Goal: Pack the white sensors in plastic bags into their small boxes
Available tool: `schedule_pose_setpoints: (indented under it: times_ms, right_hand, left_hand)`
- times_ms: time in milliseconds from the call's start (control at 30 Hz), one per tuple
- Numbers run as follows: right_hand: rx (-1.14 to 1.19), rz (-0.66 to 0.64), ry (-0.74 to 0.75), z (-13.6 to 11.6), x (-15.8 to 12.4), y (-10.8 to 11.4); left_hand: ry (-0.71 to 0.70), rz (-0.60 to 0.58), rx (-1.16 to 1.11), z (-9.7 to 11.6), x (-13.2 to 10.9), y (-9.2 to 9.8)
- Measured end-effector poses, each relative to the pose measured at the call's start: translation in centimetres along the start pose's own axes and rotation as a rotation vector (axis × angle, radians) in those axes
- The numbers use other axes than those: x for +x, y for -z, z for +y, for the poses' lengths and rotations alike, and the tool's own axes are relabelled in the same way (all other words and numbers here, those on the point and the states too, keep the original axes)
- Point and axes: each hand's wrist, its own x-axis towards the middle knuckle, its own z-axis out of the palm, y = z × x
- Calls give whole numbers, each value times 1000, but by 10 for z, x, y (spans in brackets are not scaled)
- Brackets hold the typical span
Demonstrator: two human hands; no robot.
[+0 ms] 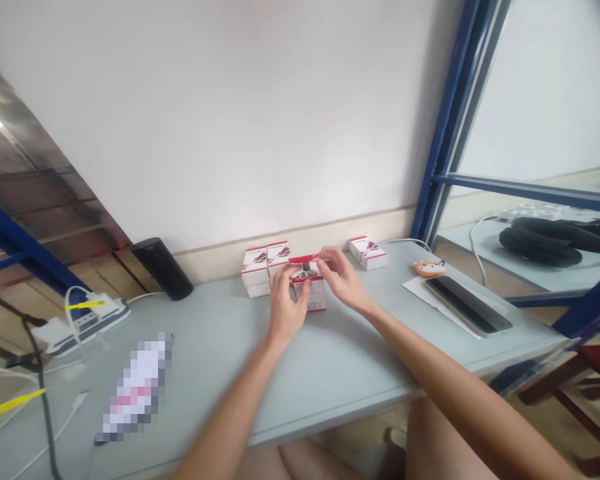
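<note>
Placed between the two hands, toward the wall side of the counter (220, 367): one small open box (318, 300), with its base at or very close to the surface, impossible to tell exactly which. Lying just to the right of the left hand (289, 300) and in contact with it; below and slightly to the left of the fingertips of the right hand (345, 280); therefore nearer to the left hand. Long axis difficult to judge, because of the covering by both hands. On the left side, fingers (280, 279) closed around the box, with the thumb pressed on the front face. On the right side, fingers bent at the upper right edge, close to the raised red flap (304, 259); impossible to tell if pinching something or only touching. In appearance, pale on the front, with small dark print too blurred for reading, and with red lines at the mouth and along the bottom edge. Inside the mouth, something whitish and grey, too small for naming. Behind the left hand, stacked white boxes (255, 261) with red edges and dark red pictures; beyond the right hand, well apart from it, a similar single carton (375, 259).
</note>
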Motion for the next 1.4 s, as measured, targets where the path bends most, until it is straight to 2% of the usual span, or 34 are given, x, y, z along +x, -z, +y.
schedule_pose_setpoints:
  times_ms: [200,467,733,1067,1400]
  right_hand:
    - [-98,-17,50,2,1,0]
    - [-290,19,227,9,2,1]
    - [-363,90,213,6,-2,-1]
    - [-342,21,241,10,2,3]
    - [-389,63,219,11,-1,3]
  left_hand:
    - [96,79,-177,-4,-5,-7]
    - [-14,-8,0,-2,3,-1]
    - [-59,-42,27,-7,-1,-2]
    - [-170,-15,77,-14,7,-5]
    - [-118,-30,44,-11,5,-7]
